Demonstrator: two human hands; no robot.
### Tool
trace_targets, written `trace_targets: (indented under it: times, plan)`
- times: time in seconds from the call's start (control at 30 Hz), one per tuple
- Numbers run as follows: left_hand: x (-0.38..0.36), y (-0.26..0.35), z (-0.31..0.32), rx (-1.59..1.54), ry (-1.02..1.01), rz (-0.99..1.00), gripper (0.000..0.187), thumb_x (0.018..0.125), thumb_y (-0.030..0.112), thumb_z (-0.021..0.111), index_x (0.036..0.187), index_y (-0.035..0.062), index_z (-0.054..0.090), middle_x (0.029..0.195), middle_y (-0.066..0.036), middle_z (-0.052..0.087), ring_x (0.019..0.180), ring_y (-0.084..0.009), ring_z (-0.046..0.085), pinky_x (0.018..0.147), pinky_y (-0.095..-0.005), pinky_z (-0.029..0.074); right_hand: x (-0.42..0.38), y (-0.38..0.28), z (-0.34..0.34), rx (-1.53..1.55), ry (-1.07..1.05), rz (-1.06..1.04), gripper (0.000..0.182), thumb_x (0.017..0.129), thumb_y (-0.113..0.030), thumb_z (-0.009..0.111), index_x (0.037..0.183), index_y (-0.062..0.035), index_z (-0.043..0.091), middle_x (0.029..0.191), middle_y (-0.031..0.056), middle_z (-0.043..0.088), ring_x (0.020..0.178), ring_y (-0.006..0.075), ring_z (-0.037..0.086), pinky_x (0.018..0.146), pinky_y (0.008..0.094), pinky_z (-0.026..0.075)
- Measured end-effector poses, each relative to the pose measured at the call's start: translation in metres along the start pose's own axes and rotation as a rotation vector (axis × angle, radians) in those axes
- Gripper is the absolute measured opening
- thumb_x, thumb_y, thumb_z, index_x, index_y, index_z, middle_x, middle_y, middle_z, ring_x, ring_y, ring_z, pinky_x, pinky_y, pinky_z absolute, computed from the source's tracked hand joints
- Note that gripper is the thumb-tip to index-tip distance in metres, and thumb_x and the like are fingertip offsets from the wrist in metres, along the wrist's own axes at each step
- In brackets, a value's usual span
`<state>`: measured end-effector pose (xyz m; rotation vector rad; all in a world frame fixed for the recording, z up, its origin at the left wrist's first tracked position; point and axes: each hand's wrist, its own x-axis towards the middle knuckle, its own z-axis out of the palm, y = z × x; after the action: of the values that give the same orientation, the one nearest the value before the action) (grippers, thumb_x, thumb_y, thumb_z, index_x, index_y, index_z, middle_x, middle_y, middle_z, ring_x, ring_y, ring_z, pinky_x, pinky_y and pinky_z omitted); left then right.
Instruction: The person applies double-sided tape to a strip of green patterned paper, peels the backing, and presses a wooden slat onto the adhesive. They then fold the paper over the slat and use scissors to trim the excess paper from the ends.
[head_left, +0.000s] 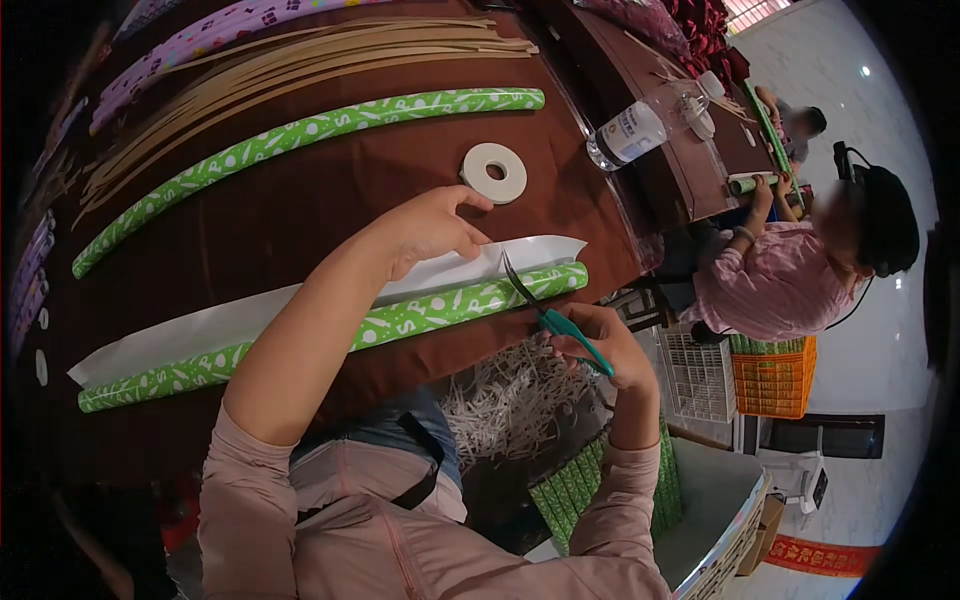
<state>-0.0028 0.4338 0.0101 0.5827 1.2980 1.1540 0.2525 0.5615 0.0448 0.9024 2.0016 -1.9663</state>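
Observation:
A green patterned roll (460, 302) lies along the table's near edge, with a strip of its white inner side (230, 318) turned up behind it. My left hand (440, 228) rests on that white strip near its right part, thumb and fingers apart. In my right hand (600, 345) are scissors (573, 335) with teal handles; their blades lie over the roll's right end and reach the white strip. A round roll of white tape (494, 173) lies just beyond my left hand. Farther back, a second green roll (310, 135) lies by itself.
Brown strips (330, 60) and purple rolls (200, 50) lie at the back of the table (400, 150). A plastic bottle (630, 135) lies on the right. Another person (780, 280) sits at the right beside an orange basket (775, 380). Paper shreds (510, 400) lie below the edge.

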Motion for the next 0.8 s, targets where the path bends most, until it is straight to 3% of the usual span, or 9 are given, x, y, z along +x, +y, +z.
trace_targets:
  times: [0.07, 0.13, 0.23, 0.33, 0.43, 0.57, 0.7, 0.77, 0.8]
  plan:
    - [-0.001, 0.001, 0.000, 0.004, -0.004, 0.004, 0.068, 0.076, -0.013, 0.057, 0.140, 0.0012, 0.037, 0.113, -0.022, 0.064, 0.097, -0.0217, 0.064, 0.085, -0.0322, 0.051, -0.005, 0.000, -0.008, -0.006, -0.022, 0.008, 0.024, 0.083, -0.016, 0.074, 0.098, -0.0009, 0.063, 0.083, 0.0031, 0.066, 0.070, 0.0062, 0.058, 0.061, 0.0208, 0.046]
    - [-0.002, 0.001, 0.001, -0.021, -0.015, 0.047, 0.057, 0.076, -0.013, 0.056, 0.131, -0.0014, 0.049, 0.112, -0.019, 0.065, 0.096, -0.0198, 0.064, 0.084, -0.0302, 0.051, -0.010, 0.001, -0.015, -0.015, -0.044, 0.015, 0.025, 0.083, -0.016, 0.074, 0.100, -0.0007, 0.062, 0.085, 0.0040, 0.067, 0.071, 0.0070, 0.059, 0.063, 0.0212, 0.047]
    - [0.004, -0.004, -0.002, 0.037, -0.050, 0.085, 0.040, 0.077, -0.011, 0.056, 0.116, -0.0033, 0.063, 0.107, -0.014, 0.068, 0.096, -0.0174, 0.064, 0.086, -0.0275, 0.049, -0.015, 0.002, -0.011, 0.141, 0.140, -0.442, 0.031, 0.085, -0.011, 0.070, 0.111, -0.0008, 0.057, 0.100, 0.0109, 0.068, 0.083, 0.0109, 0.062, 0.070, 0.0248, 0.050]
    - [-0.002, 0.002, -0.001, 0.067, -0.014, 0.025, 0.030, 0.078, -0.006, 0.057, 0.104, -0.0028, 0.071, 0.103, -0.011, 0.070, 0.098, -0.0153, 0.062, 0.090, -0.0261, 0.046, 0.007, -0.002, 0.006, 0.166, 0.321, -0.614, 0.030, 0.088, -0.007, 0.067, 0.114, -0.0006, 0.054, 0.111, 0.0118, 0.066, 0.092, 0.0114, 0.061, 0.078, 0.0259, 0.050]
    - [-0.007, 0.006, 0.002, 0.118, -0.011, 0.036, 0.031, 0.078, -0.001, 0.058, 0.106, -0.0025, 0.072, 0.102, -0.010, 0.071, 0.099, -0.0146, 0.060, 0.094, -0.0263, 0.043, 0.023, 0.000, 0.009, 0.014, 0.430, -0.493, 0.030, 0.088, -0.005, 0.067, 0.114, -0.0001, 0.053, 0.119, 0.0087, 0.062, 0.095, 0.0103, 0.058, 0.084, 0.0261, 0.048]
    - [-0.010, 0.009, 0.004, 0.176, -0.040, 0.053, 0.033, 0.077, 0.001, 0.058, 0.106, -0.0020, 0.072, 0.104, -0.010, 0.071, 0.099, -0.0142, 0.059, 0.095, -0.0262, 0.042, 0.027, -0.004, 0.018, -0.011, 0.536, -0.476, 0.029, 0.086, -0.009, 0.070, 0.108, 0.0011, 0.055, 0.101, 0.0059, 0.064, 0.087, 0.0091, 0.058, 0.077, 0.0252, 0.048]
    - [-0.011, 0.010, 0.009, 0.208, -0.051, 0.069, 0.035, 0.079, 0.004, 0.054, 0.108, -0.0017, 0.072, 0.104, -0.009, 0.071, 0.099, -0.0136, 0.060, 0.093, -0.0253, 0.043, 0.030, 0.002, 0.015, -0.170, 0.559, -0.405, 0.023, 0.092, -0.009, 0.064, 0.111, 0.0010, 0.055, 0.116, 0.0083, 0.065, 0.097, 0.0098, 0.059, 0.086, 0.0248, 0.048]
    - [-0.012, 0.010, 0.008, 0.219, -0.052, 0.080, 0.036, 0.080, 0.005, 0.052, 0.110, -0.0017, 0.071, 0.104, -0.009, 0.071, 0.098, -0.0131, 0.060, 0.091, -0.0250, 0.044, 0.036, 0.008, 0.017, -0.066, 0.596, -0.504, 0.031, 0.085, -0.016, 0.072, 0.103, 0.0033, 0.055, 0.088, 0.0064, 0.065, 0.081, 0.0099, 0.059, 0.073, 0.0255, 0.048]
    - [-0.014, 0.010, 0.006, 0.116, -0.060, 0.093, 0.036, 0.082, 0.007, 0.052, 0.112, -0.0016, 0.070, 0.105, -0.010, 0.071, 0.097, -0.0138, 0.062, 0.090, -0.0257, 0.046, 0.036, 0.007, 0.018, -0.062, 0.598, -0.510, 0.031, 0.085, -0.016, 0.072, 0.103, 0.0033, 0.055, 0.088, 0.0064, 0.065, 0.081, 0.0099, 0.059, 0.073, 0.0255, 0.048]
